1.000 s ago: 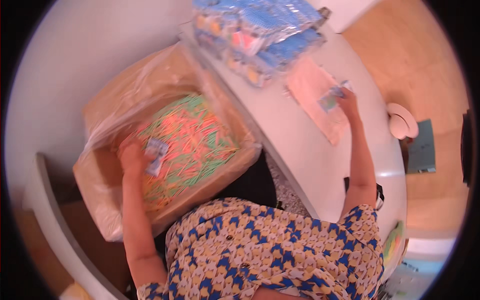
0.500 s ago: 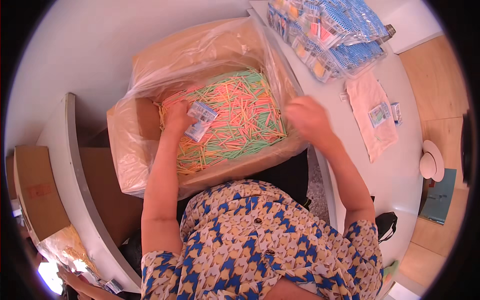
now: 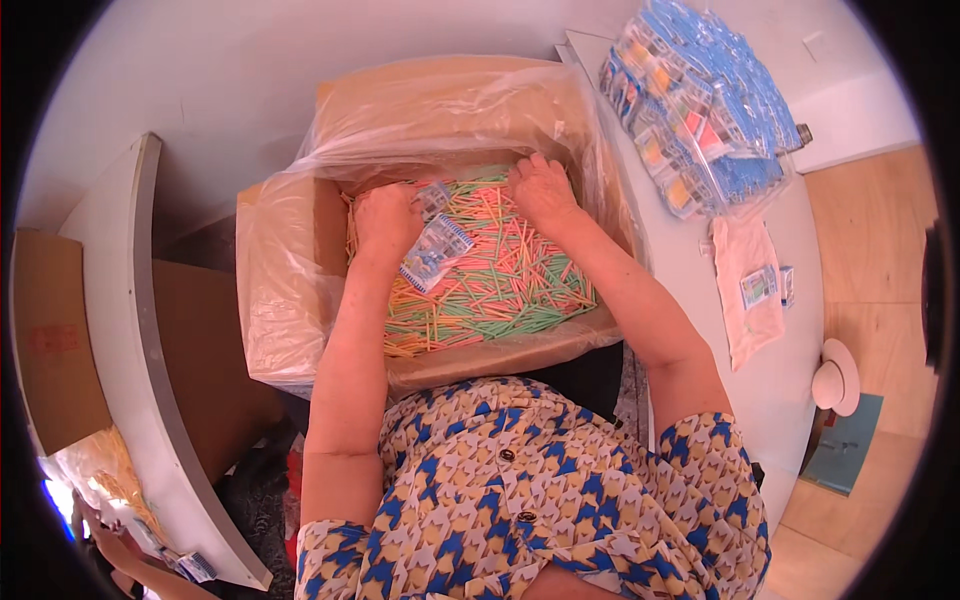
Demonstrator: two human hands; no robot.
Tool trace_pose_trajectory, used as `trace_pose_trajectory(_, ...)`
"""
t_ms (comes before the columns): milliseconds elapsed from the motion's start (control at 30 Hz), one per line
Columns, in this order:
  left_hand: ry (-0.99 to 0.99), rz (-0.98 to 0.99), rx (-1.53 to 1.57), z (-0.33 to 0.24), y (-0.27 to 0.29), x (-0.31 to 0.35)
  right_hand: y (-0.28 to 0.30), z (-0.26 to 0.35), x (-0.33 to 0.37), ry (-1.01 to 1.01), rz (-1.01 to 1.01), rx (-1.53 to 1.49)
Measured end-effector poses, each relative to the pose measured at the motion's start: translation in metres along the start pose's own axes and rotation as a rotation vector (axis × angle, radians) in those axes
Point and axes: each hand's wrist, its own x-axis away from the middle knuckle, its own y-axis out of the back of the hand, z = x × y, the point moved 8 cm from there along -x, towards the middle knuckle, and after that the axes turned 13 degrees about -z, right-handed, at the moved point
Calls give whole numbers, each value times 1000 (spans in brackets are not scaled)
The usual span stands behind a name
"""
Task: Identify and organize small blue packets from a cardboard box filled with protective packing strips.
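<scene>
An open cardboard box [image 3: 440, 372] lined with clear plastic stands before me, full of thin pink, green and yellow sticks [image 3: 520, 290]. Over its left part my left hand [image 3: 388, 222] is closed on a small clear plastic packet [image 3: 437, 252] with blue striped edges. Another clear packet [image 3: 432, 200] shows just beyond it, beside my fingers; whether I grip both I cannot tell. My right hand [image 3: 543, 195] reaches down to the sticks near the far right side, its fingers curled. What lies between those fingertips is hidden.
At the far right, a clear bin [image 3: 690, 165] on the white table [image 3: 690, 310] is heaped with filled packets. A pink cloth [image 3: 750, 325] lies nearer, with a packet [image 3: 758, 287] on it. Left stands a white panel [image 3: 165, 350]; beyond it are a carton [image 3: 60, 340] and another person's arm [image 3: 135, 565].
My right hand has moved left from the box's right edge, in among the sticks. A second clear packet now shows beside my left hand. The whole view has shifted slightly.
</scene>
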Motion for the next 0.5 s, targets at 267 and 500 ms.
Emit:
trace_pose_trajectory(267, 1, 30, 16, -7, 0, 0, -6, -22, -2, -139, 43, -145)
trace_pose_trajectory(500, 57, 47, 5, -10, 8, -4, 28, -5, 24, -131, 168, -277)
